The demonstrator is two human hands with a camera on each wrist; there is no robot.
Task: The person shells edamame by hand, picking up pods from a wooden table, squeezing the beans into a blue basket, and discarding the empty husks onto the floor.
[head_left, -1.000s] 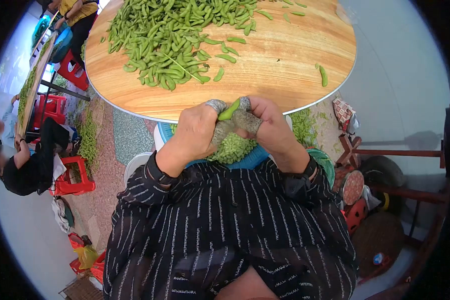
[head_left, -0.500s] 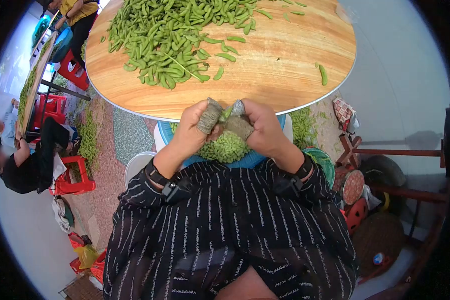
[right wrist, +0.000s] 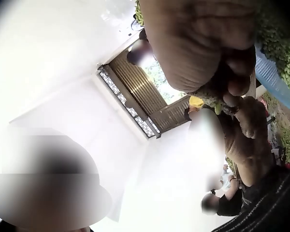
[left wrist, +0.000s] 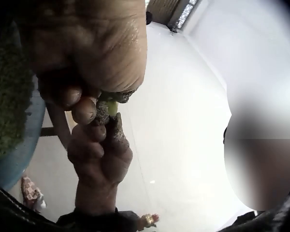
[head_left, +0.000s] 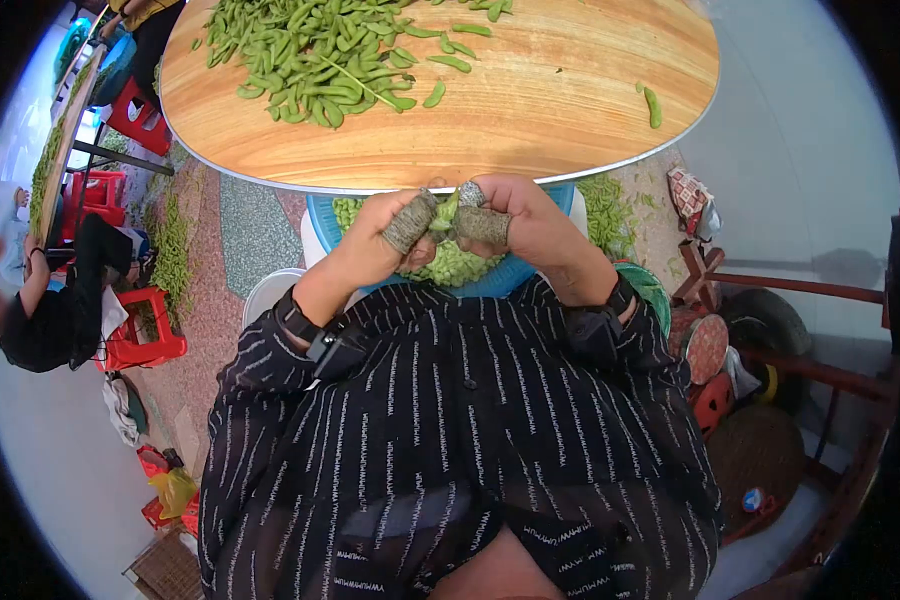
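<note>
A green soybean pod is held between both hands over a blue basin. My left hand pinches one side of it, with grey-brown wrapping around the thumb and a finger. From the other side my right hand, wrapped the same way, pinches the pod too. Shelled green beans fill the basin just below the fingers. In the left wrist view a bit of the pod shows between the wrapped fingertips; the rest is hidden by the hands.
A round wooden table stands ahead, bearing a heap of pods and several loose ones. A white bucket stands left of the basin, a green container right. Other people and red stools are at far left.
The pod, seen nearly whole a second ago, now shows only partly between the fingertips. Both hands turned, backs of the wrapped thumbs coming into view. The head view shifted, so the table sits higher.
</note>
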